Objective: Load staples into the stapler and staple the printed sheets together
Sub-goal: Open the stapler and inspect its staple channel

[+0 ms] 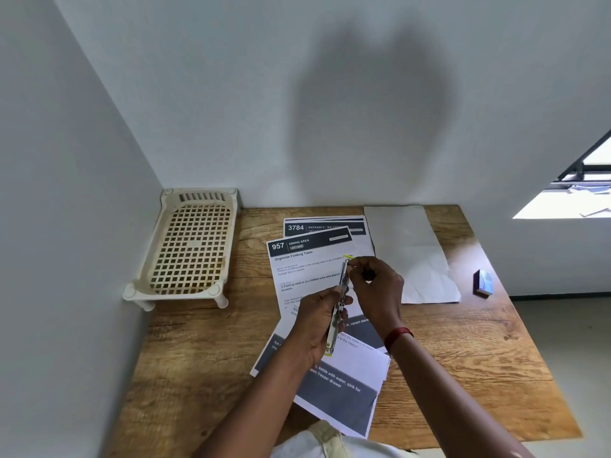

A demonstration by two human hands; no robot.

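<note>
My left hand (314, 320) grips a slim metal stapler (338, 317) with yellow-green tips, held up on edge above the papers. At the stapler's far end my right hand (375, 285) pinches it with curled fingers; whether a staple strip is between them is too small to tell. Several printed sheets (307, 269) with dark headers, one reading "957 Dining Area", lie fanned on the wooden table (479, 352) under both hands. A small blue and dark box (483, 283), probably staples, lies at the right edge.
A cream plastic mesh rack (190, 246) stands in the back left corner against the walls. A blank white sheet (413, 252) lies at the back right. A window (582, 180) opens at the right.
</note>
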